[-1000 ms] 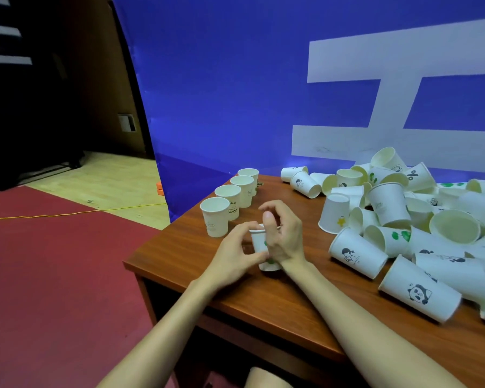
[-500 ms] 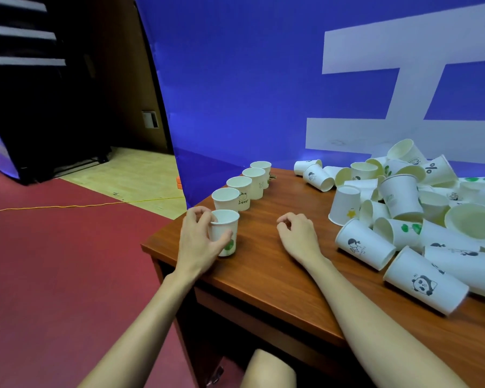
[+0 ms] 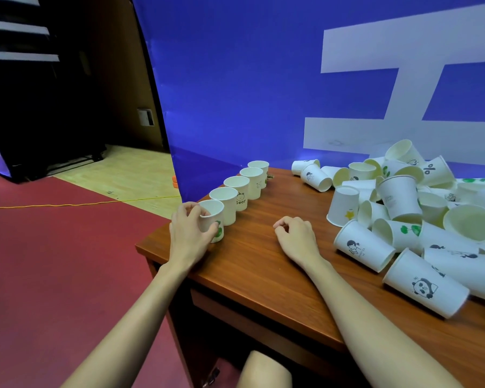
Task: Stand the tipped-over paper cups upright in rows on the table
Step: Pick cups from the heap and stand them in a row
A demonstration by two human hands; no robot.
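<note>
My left hand (image 3: 189, 233) is wrapped around an upright white paper cup with a green print (image 3: 214, 219) at the near left corner of the wooden table (image 3: 252, 264). That cup stands at the near end of a row of upright cups (image 3: 241, 189) running along the left edge toward the back. My right hand (image 3: 297, 238) rests on the table in the middle, fingers loosely curled, holding nothing. To the right lies a pile of tipped-over cups (image 3: 420, 219), with a panda-print cup (image 3: 426, 287) nearest me.
A blue backdrop with white shapes (image 3: 263, 93) stands right behind the table. The table's left edge drops to a red floor (image 3: 53, 275), crossed by a yellow cord (image 3: 67, 205). My knee (image 3: 263, 371) shows below the table front.
Both hands held the green-print cup in the middle a second ago. My left hand has carried it to the near end of the row and set it upright; my right hand let go.
</note>
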